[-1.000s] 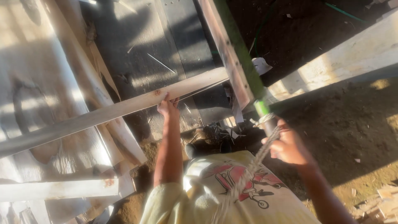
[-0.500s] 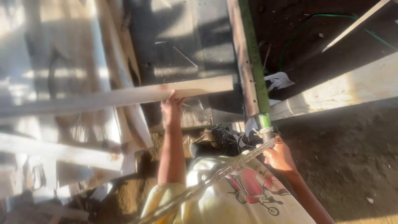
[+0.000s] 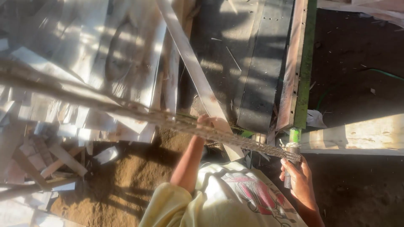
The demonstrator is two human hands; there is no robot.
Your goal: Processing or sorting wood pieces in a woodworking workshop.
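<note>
A: Since half a second ago the plank has swung from lying level to slanting up and to the left, and the rope now stretches blurred across the view.

B: Where is the plank (image 3: 198, 80) now?

A: Its lower end sits at the left hand (image 3: 209, 123), over the sawdust (image 3: 126, 168), beside the dark machine bed (image 3: 252, 63). The left grip looks closed on the plank's end, though the rope (image 3: 168, 119) crosses in front of it.

B: And the right hand (image 3: 299, 181)?

A: Its grip is wrapped around a dark handle (image 3: 288, 178) below a green post (image 3: 294, 135), where the rope is tied.

B: Which step is this?

A: I judge it to be shifting the plank by one end. The next move calls for a steady left hold, keeping clear of the rope.

B: Counts?

A: One plank in hand, one rope, one green post, two hands, and a pile of offcuts (image 3: 50, 147) too jumbled to count.
</note>
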